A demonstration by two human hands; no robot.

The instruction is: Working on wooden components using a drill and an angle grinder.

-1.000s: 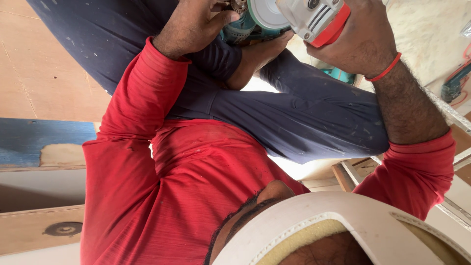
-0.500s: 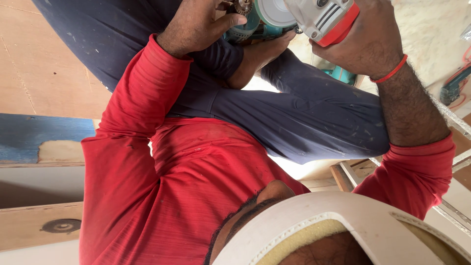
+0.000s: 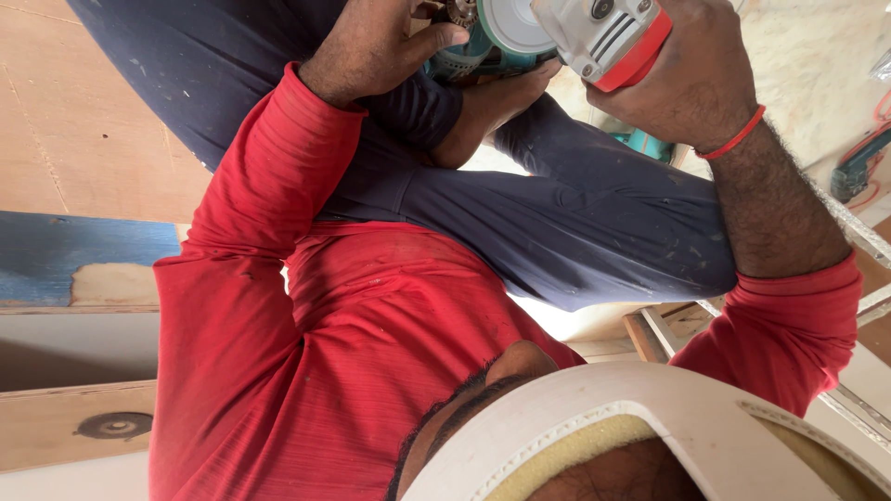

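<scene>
I look down along my own body: red long-sleeved shirt (image 3: 371, 343) and dark blue trousers (image 3: 575, 223). At the top edge both hands hold an angle grinder (image 3: 594, 32) with a grey and red head, a teal body and a pale disc (image 3: 509, 23). My right hand (image 3: 691, 83), with a red thread on the wrist, wraps around the grey and red head. My left hand (image 3: 371, 46) closes around the teal body by the disc, thumb stretched along it, fingertips at the spindle. A bare foot (image 3: 483, 116) lies just under the grinder.
Plywood floor (image 3: 83, 121) spreads at the left, with a blue-painted board (image 3: 74, 260) and a pale board with a round dark mark (image 3: 111, 425) below it. Another teal power tool (image 3: 858, 162) lies at the right edge beside a metal strip (image 3: 854, 227). A white padded rim (image 3: 650, 399) fills the bottom.
Both hands and the grinder have drifted slightly up in the view. My left thumb now stretches further over the teal body.
</scene>
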